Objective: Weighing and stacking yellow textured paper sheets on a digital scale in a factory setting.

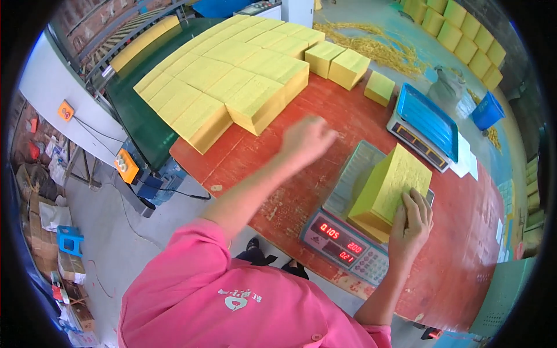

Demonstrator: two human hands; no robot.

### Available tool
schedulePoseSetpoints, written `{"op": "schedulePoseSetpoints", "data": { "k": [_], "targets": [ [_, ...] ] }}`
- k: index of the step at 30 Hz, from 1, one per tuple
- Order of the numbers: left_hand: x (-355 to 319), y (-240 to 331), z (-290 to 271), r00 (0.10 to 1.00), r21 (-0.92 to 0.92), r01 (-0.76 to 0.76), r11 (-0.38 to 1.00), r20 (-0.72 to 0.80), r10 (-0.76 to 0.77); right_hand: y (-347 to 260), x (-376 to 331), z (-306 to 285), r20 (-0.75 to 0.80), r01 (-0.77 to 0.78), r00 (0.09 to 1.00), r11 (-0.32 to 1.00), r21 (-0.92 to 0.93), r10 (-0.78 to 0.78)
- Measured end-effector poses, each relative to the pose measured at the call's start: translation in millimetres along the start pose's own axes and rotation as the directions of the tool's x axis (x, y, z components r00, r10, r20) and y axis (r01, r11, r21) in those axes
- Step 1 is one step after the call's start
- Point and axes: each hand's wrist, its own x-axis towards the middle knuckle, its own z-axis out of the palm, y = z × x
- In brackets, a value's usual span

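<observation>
A thick block-shaped stack of yellow paper [390, 182] stands on the tray of a digital scale [343, 246] with lit red digits. My right hand [412, 223] is against the stack's right side, its fingers bent and pressed on the paper. Over the red table, left of the scale, my left hand [307, 141] is curled into a fist, touching nothing that I can see. Beyond that fist, many similar yellow stacks [232, 69] sit packed side by side at the table's far left.
Separate yellow stacks [380, 88] stand along the far side of the red table [278, 191]. A second scale with a blue tray [426, 119] is behind the first. At left are a green conveyor belt [130, 110] and an orange switch box [126, 166]. A blue bin [488, 110] stands beyond.
</observation>
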Motion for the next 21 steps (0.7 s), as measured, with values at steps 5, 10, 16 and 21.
{"op": "schedulePoseSetpoints", "data": {
  "k": [5, 10, 16, 21],
  "targets": [
    [49.7, -131.6, -61.3, 0.966, 0.487, 0.225, 0.844, -0.226, -0.126, -54.1, 0.7, -3.6, -0.137, 0.081, 0.988, 0.996, 0.032, -0.076],
    [65.4, -178.3, -52.3, 0.98, 0.567, 0.183, 0.803, -0.044, -0.193, -124.3, 2.0, 51.5, 0.032, 0.113, 0.991, 0.931, 0.346, -0.132],
    [9.7, -198.4, -68.1, 0.884, 0.261, -0.446, 0.856, 0.282, 0.374, -185.3, 34.6, 155.7, 0.068, 0.178, 0.97, 0.87, 0.46, -0.235],
    [-80.6, -163.0, -115.5, 0.645, 0.055, -0.734, 0.677, 0.369, 0.669, -172.7, 34.0, 224.6, 0.223, 0.099, 0.96, 0.948, 0.304, -0.171]
  ]
}}
